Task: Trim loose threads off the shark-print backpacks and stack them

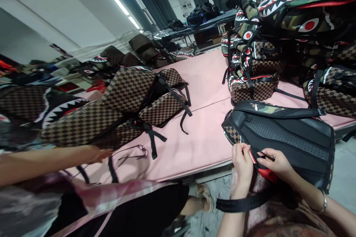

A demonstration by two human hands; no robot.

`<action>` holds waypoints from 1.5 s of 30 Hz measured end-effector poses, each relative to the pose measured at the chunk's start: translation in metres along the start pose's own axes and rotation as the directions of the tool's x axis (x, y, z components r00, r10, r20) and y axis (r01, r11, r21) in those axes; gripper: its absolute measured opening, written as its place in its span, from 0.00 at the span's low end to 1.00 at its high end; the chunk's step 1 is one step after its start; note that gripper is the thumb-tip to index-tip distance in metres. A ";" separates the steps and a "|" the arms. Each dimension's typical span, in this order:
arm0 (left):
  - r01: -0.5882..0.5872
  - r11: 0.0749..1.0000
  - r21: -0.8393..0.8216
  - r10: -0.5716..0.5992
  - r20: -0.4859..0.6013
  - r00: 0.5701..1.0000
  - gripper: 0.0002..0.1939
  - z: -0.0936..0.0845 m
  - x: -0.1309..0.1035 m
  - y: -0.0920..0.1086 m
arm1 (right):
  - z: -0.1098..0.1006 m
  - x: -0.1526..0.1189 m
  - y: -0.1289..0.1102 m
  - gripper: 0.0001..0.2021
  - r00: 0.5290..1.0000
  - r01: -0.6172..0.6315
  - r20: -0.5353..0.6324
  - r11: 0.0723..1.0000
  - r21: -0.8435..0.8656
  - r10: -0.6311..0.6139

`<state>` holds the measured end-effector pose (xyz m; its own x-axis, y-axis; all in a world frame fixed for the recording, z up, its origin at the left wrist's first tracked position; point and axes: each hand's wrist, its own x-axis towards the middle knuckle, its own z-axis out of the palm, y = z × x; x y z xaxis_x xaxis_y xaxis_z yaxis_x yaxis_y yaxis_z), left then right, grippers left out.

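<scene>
A backpack [289,133] with a black perforated back panel and brown checkered sides lies back-up at the table's near right edge. At its near side my left hand [242,160] is closed in a pinch on the backpack's edge, beside a small red, white and dark tag [252,156]. Just to the right, my right hand [274,161] pinches a thin black part of the same backpack; its exact kind is too small to tell. Red fabric [267,174] shows below the right fingers. A black shoulder strap [244,204] hangs across my left forearm.
The pink table [205,77] stretches away ahead. Piled shark-face camouflage backpacks [306,14] stand at the back right. More checkered backpacks [130,89] are heaped on the left, where another person's arm [50,161] reaches in. Dark bags [203,14] lie on a far table.
</scene>
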<state>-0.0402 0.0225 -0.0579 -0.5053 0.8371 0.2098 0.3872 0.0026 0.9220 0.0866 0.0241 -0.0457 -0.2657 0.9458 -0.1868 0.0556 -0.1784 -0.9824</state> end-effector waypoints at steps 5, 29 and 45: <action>0.164 0.985 -0.042 -0.170 -0.218 0.961 0.11 -0.028 0.047 -0.027 | 0.000 -0.001 0.005 0.17 0.998 -0.062 0.023 0.998 -0.016 0.063; 0.619 0.373 -0.691 -0.280 0.552 0.785 0.22 -0.044 -0.050 0.015 | -0.032 0.007 -0.018 0.15 0.979 0.080 0.202 0.955 -0.285 -0.022; 0.609 0.459 -0.647 -0.277 0.546 0.790 0.21 -0.048 -0.046 0.016 | -0.030 0.033 -0.052 0.11 0.878 0.383 0.461 0.763 -0.520 -0.127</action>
<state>-0.0481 -0.0422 -0.0376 -0.0855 0.9597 -0.2678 -0.6292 0.1564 0.7614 0.1035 0.0728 -0.0008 -0.6840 0.7283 -0.0419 0.4413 0.3673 -0.8187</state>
